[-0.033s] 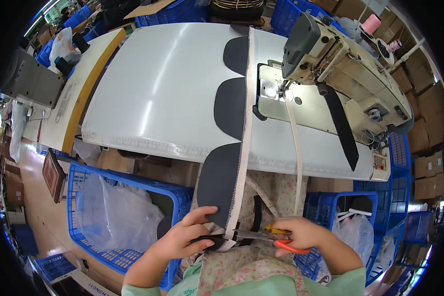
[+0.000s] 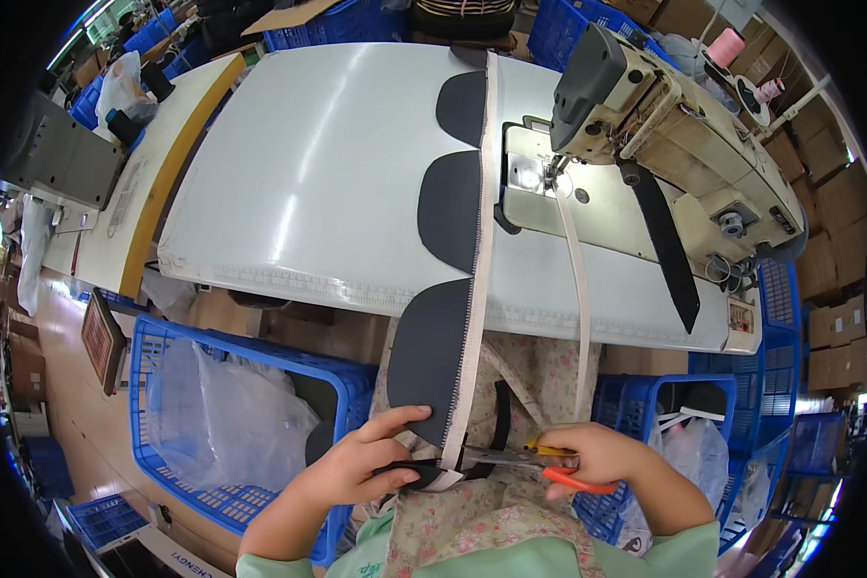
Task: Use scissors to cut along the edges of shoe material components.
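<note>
A row of dark grey rounded pieces (image 2: 429,352) hangs joined along one long pale tape (image 2: 474,318), running off the table toward me. Zigzag-like stitching shows where they meet the tape. My left hand (image 2: 371,458) is closed on the nearest dark piece at its lower end, index finger on top and thumb lower down. In my right hand (image 2: 602,458) are scissors (image 2: 506,457) with one orange and one yellow handle. Their blades reach to the tape beside my left fingertips, at the gap between two dark pieces. Whether the blades touch the tape is hard to see.
A sewing machine (image 2: 684,144) stands on the right of the white table (image 2: 289,173). A narrow pale strip (image 2: 578,279) trails from its needle area. Blue baskets (image 2: 164,472) holding plastic bags flank my lap. A floral apron (image 2: 511,501) covers my lap.
My right hand has shifted slightly to the right with the scissors, and the handles sit a little farther from the tape. My left hand and the dark pieces have barely moved.
</note>
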Available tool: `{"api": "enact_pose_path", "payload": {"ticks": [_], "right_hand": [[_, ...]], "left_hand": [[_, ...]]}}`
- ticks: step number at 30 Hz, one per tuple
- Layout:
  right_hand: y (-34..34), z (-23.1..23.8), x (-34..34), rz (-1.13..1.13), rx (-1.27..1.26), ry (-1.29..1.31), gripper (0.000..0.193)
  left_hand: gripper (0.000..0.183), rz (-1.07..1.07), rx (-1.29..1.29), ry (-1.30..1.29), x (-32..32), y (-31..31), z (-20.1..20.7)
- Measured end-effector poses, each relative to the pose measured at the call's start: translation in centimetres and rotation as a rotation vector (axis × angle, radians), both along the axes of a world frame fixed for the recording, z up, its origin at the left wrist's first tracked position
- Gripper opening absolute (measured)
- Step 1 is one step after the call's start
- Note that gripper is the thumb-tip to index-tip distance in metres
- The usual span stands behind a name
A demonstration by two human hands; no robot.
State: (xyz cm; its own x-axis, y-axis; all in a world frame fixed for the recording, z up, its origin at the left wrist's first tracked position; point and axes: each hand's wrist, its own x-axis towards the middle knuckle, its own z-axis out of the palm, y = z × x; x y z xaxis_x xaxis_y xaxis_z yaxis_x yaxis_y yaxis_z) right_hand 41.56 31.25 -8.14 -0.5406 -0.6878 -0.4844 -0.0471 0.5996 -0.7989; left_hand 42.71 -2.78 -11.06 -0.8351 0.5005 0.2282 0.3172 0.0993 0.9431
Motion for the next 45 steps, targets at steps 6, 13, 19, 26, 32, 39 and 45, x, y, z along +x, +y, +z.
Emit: {"api": "enact_pose_path", "payload": {"ticks": [6, 13, 19, 26, 32, 39, 45], "right_hand": [[0.5, 0.3, -0.4, 0.071, 0.081, -0.047, 0.057], [-1.0, 1.1, -1.6, 0.107, 0.122, -0.066, 0.058], [-0.2, 1.1, -2.7, 0.172, 0.152, -0.255, 0.049], [-6.9, -1.3, -3.8, -0.829, -0.477, -0.037, 0.026], [-11.5, -5.2, -4.0, -0.967, -0.42, 0.094, 0.021], [-12.5, -4.5, 0.9, -0.782, -0.514, 0.046, 0.019], [-10.0, -5.2, 2.9, -0.678, -0.435, -0.131, 0.018]], "left_hand": [[0.02, -0.119, -0.153, 0.151, -0.7, 0.5, 1.0], [0.022, -0.14, -0.214, 0.142, -0.8, 0.6, 1.9], [0.024, -0.131, -0.193, 0.155, -0.4, 0.0, 1.3], [0.024, -0.24, -0.098, 0.094, 1.7, -0.6, 2.4], [0.017, -0.019, -0.157, -0.018, 2.1, -1.4, 2.8], [0.024, 0.249, -0.238, 0.052, -0.8, 0.9, -1.4], [0.024, 0.059, -0.243, -0.027, 0.2, 0.3, -1.8]]}}
